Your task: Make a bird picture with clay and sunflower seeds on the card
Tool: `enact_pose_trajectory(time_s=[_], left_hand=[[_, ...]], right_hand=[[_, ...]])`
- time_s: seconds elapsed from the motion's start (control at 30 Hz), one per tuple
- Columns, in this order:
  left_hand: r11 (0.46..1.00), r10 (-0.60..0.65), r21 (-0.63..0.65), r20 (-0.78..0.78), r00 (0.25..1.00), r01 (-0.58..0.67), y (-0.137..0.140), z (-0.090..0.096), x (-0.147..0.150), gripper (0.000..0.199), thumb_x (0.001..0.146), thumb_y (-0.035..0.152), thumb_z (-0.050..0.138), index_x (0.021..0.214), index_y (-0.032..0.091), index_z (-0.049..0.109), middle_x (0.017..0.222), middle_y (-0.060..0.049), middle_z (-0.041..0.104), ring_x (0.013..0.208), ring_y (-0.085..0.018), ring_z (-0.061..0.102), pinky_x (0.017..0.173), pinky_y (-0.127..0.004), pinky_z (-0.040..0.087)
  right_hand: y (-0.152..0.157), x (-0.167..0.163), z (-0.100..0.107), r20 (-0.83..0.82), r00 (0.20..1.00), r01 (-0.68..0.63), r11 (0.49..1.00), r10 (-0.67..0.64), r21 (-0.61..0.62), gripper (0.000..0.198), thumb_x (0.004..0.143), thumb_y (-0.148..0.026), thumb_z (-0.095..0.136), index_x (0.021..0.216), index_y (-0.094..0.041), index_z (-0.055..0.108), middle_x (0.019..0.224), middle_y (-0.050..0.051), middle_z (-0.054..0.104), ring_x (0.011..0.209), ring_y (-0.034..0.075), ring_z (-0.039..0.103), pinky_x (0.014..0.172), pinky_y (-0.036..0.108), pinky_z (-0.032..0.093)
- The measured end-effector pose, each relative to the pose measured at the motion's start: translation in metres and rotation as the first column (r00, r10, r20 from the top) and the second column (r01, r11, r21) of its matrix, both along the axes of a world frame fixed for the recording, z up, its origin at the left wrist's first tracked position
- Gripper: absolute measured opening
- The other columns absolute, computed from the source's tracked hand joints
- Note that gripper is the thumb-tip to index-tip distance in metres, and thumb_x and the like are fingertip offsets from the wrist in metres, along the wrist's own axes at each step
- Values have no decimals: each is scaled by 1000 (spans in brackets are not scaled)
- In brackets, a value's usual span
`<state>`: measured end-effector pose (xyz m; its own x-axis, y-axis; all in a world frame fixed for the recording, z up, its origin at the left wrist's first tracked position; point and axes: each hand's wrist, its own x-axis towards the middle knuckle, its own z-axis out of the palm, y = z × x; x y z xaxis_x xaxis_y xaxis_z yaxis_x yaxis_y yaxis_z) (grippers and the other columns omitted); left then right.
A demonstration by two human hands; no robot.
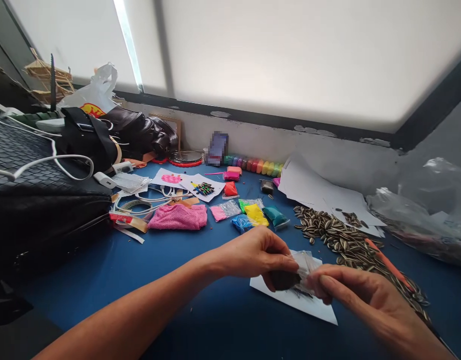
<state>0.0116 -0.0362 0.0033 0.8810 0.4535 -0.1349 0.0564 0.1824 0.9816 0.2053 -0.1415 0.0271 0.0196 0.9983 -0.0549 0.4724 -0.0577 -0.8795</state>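
A small clear plastic packet (304,261) with something dark in its lower part is stretched between my two hands. My left hand (257,254) is closed around the dark end of it. The fingers of my right hand (346,287) pinch the clear end. Below them a white sheet of paper (316,311) lies on the blue table, with dark bits on it partly hidden by my hands. To the right of the sheet spreads a heap of striped sunflower seeds (330,232), with an orange stick-like tool (388,265) lying on it.
Beyond my hands lie yellow (256,216), teal (276,218) and other coloured packets. A pink cloth (178,217), white cables and a tape roll (135,206) are at left, beside a black bag (46,210). White papers (313,185) and a plastic bag (421,215) sit at right.
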Motion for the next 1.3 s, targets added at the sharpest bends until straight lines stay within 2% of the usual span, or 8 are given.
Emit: enact_pose_trajectory(time_s=[0.1, 0.17, 0.4, 0.6, 0.83, 0.97, 1.1, 1.3], left_hand=[[999, -34, 21, 10, 999, 33, 0, -3, 0, 48, 72, 58, 75, 78, 11, 69, 64, -1, 63, 58, -11, 62, 62, -25, 56], [998, -52, 40, 11, 999, 51, -1, -5, 0, 43, 76, 54, 74, 78, 12, 69, 62, 0, 62, 57, -11, 61, 59, -23, 55], [999, -42, 33, 32, 999, 40, -3, -1, -1, 12, 84, 23, 68, 81, 12, 69, 61, 2, 62, 54, -7, 58, 56, -18, 52], [997, -73, 39, 44, 996, 71, -2, 1, -2, 7, 84, 15, 64, 83, 11, 70, 63, 2, 62, 55, -7, 59, 58, -18, 52], [998, -65, -21, 65, 996, 66, -2, 0, -1, 21, 81, 10, 61, 101, 12, 67, 69, 1, 64, 55, -8, 61, 54, -18, 50], [999, -1, -33, 90, 996, 4, -2, -3, 1, 22, 76, 16, 70, 97, 12, 64, 71, -2, 65, 53, -9, 59, 48, -18, 47], [1000, 12, -30, 91, 996, -9, -1, -7, 2, 26, 74, 22, 72, 96, 12, 63, 69, -2, 64, 53, -10, 58, 50, -21, 46], [982, 52, 178, 31, 998, -57, -6, -6, 2, 39, 64, 16, 78, 101, 13, 66, 79, 0, 63, 68, -10, 54, 58, -19, 43]], right_hand=[[-1, 1, 0, -8, 997, -72, 993, 71, -96, 39, 78, -59, 63, 74, -23, 78, 70, 6, 71, 69, 21, 65, 65, 28, 55], [-3, 0, 0, -14, 1000, -30, 987, 28, -156, 35, 75, -57, 68, 74, -23, 78, 75, 6, 73, 74, 22, 66, 68, 28, 55], [-10, -11, -3, -72, 996, 46, 982, -60, -183, 36, 72, -56, 70, 64, -21, 64, 58, -2, 54, 52, 10, 46, 46, 19, 40], [-11, -20, -6, 56, 984, 169, 985, -171, 34, 37, 78, -55, 63, 62, -23, 59, 62, 0, 59, 60, 14, 54, 55, 22, 46], [-9, -12, -10, -7, 981, 192, 978, -193, 79, 30, 75, -53, 69, 73, -24, 70, 70, 1, 68, 67, 18, 63, 60, 24, 53], [-7, 0, -12, -4, 999, 52, 998, -52, -21, 30, 75, -51, 71, 86, -24, 79, 85, 6, 76, 82, 25, 70, 74, 31, 58], [-4, 7, -12, 76, 996, -41, 998, 38, 48, 29, 82, -49, 65, 93, -27, 81, 86, 5, 76, 76, 22, 70, 74, 31, 59], [-6, 8, -16, 39, 999, -28, 999, 27, 19, 27, 81, -47, 68, 98, -29, 81, 92, 6, 77, 88, 25, 72, 78, 32, 60]])
